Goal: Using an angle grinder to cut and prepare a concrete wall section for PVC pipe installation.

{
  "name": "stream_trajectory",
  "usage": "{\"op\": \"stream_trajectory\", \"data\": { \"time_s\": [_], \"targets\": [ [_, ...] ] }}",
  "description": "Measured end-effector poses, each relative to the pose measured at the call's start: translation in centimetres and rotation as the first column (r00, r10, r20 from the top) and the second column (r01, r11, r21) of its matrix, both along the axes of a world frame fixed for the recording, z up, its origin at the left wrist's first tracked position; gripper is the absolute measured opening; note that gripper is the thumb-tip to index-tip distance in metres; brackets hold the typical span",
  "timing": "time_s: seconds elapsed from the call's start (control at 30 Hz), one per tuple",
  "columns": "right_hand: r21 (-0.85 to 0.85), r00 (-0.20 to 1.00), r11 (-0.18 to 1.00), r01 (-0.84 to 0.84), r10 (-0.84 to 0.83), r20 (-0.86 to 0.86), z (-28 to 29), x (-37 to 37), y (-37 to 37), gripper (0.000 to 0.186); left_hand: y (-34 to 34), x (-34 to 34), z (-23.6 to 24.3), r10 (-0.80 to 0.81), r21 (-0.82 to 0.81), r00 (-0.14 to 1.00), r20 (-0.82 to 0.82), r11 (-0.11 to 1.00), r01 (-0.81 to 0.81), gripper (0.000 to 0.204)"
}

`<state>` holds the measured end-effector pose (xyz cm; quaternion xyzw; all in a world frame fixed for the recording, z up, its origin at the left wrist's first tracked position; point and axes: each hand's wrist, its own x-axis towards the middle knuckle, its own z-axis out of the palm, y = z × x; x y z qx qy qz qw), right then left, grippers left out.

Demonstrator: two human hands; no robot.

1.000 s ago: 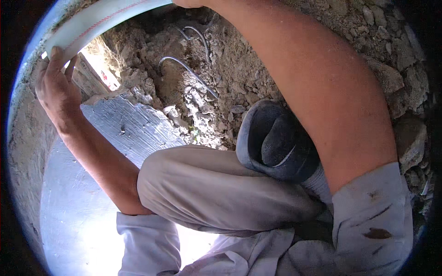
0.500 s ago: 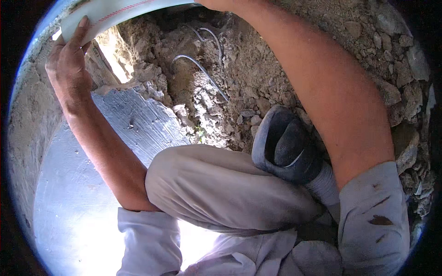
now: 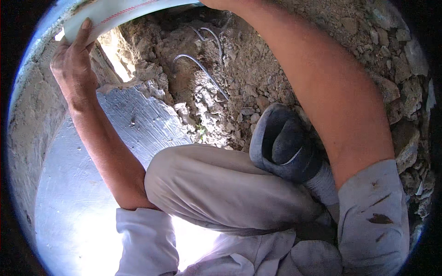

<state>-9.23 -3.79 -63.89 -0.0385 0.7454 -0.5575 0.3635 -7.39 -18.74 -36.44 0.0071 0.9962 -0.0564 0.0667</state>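
Observation:
A white pipe [image 3: 120, 14] with a red printed line spans the top left of the view, its upper part cut off by the rim. My left hand [image 3: 74, 69] grips its left end, one finger laid along the pipe's face and the rest tucked behind. My right hand [image 3: 216, 3] meets the pipe's right end at the top edge; only the base of that hand shows, and its fingers are out of the picture. Below the pipe, thin grey cables [image 3: 200, 70] stick out of the broken earth.
A grey sheet with a rough surface [image 3: 110, 133] lies at the left, beside a ragged broken edge. Rubble and stones [image 3: 405, 138] are piled along the right. My bent knee [image 3: 184, 175] and a dark shoe [image 3: 290, 142] fill the middle. Bright light enters a gap [image 3: 115, 55] under the pipe.
My left hand and the pipe's left end have shifted slightly right and down. The right arm has hardly moved.

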Motion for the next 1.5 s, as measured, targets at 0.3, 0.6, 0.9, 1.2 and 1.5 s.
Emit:
{"op": "stream_trajectory", "data": {
  "time_s": [0.3,0.6,0.9,1.2,1.5],
  "targets": [
    [-0.117,0.958,0.985,0.13,-0.094,0.271,0.9,-0.6,0.2,0.029,2.4,0.1,0.2,0.164,0.086,0.974,-0.158,0.985,-0.151,0.046],
    [-0.278,0.949,0.928,0.248,-0.174,0.263,0.2,0.9,-2.6,0.032,2.4,0.3,-0.1,0.416,0.399,0.882,-0.221,0.864,-0.307,0.049],
    [-0.294,0.955,0.955,0.031,0.059,0.292,-0.7,0.0,-2.4,0.034,2.4,1.0,-1.6,0.428,0.447,0.854,-0.297,0.852,-0.273,0.042],
    [-0.043,0.593,0.853,0.521,-0.325,0.737,-2.4,-1.7,-5.0,0.035,4.5,0.8,-0.5,0.514,0.344,0.855,-0.073,0.817,-0.462,0.042],
    [-0.145,0.739,0.893,0.427,-0.252,0.625,-0.1,-0.2,-2.6,0.027,3.7,1.1,-0.3,0.515,0.343,0.851,-0.102,0.821,-0.456,0.041]
  ]
}}
